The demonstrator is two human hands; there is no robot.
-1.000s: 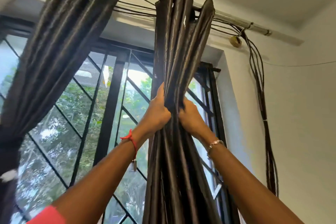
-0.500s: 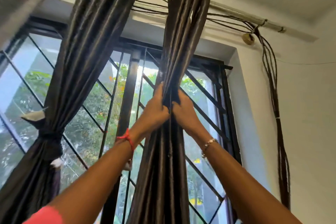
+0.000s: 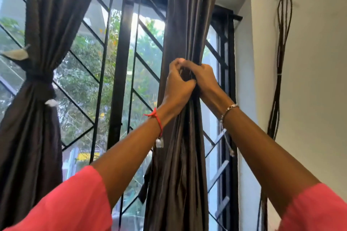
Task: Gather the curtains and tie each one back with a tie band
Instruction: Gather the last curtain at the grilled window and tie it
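The curtain (image 3: 178,174) hangs at the window's (image 3: 120,62) right side, and both grips clench its folds at mid-height. To do this well, I judge the pleats need squeezing into one tight bundle with no fold escaping behind. One grip then holds while the other fetches the band. A dark strip (image 3: 144,187) at the curtain's lower left edge may be that band. The left grip (image 3: 178,84) wraps the bundle from the left and the right grip (image 3: 204,78) from the right, the two touching. Both arms reach upward.
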